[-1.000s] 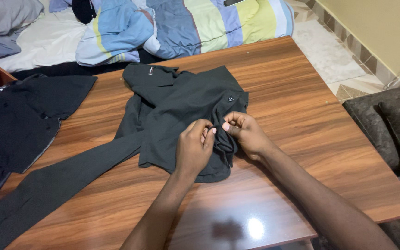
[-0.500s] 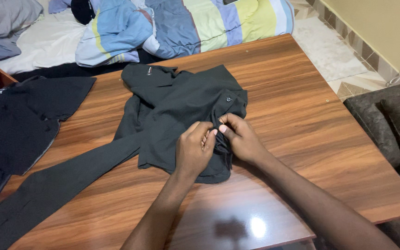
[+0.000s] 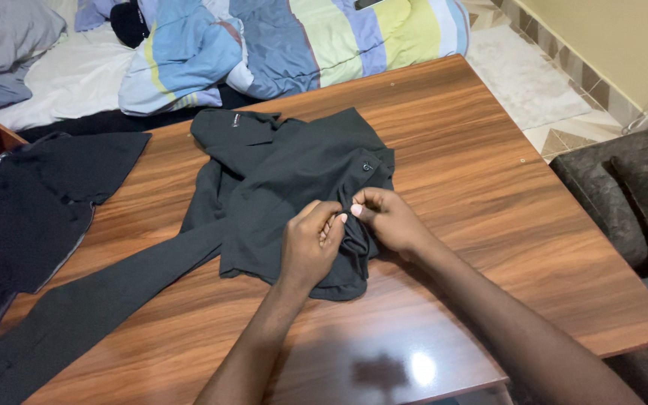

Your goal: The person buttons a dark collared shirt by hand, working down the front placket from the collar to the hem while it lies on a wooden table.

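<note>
So there's a dark charcoal button-up shirt (image 3: pixel 294 176) lying crumpled on the glossy wood-grain table (image 3: pixel 474 172), roughly in the middle. Its collar end points toward the far edge of the table and a bit left, and the hem bunches up toward the person. One long sleeve (image 3: pixel 106 296) trails off toward the near left corner, so the overall long axis runs diagonally from far-centre to near-left.

Both hands sit on the near right part of the shirt, right at the front placket. The left hand (image 3: pixel 309 244) has its fingers curled in narrow, pinching a fold of the fabric edge. The right hand (image 3: pixel 388 221) does the same from the other side, thumb and forefinger closed on the cloth, fingertips of the two hands nearly touching. A small dark button (image 3: pixel 367 166) shows just beyond them.

Another black garment (image 3: pixel 31 202) lies on the left side of the table, and a striped blue, green and yellow blanket (image 3: pixel 301 41) sits past the far edge.
</note>
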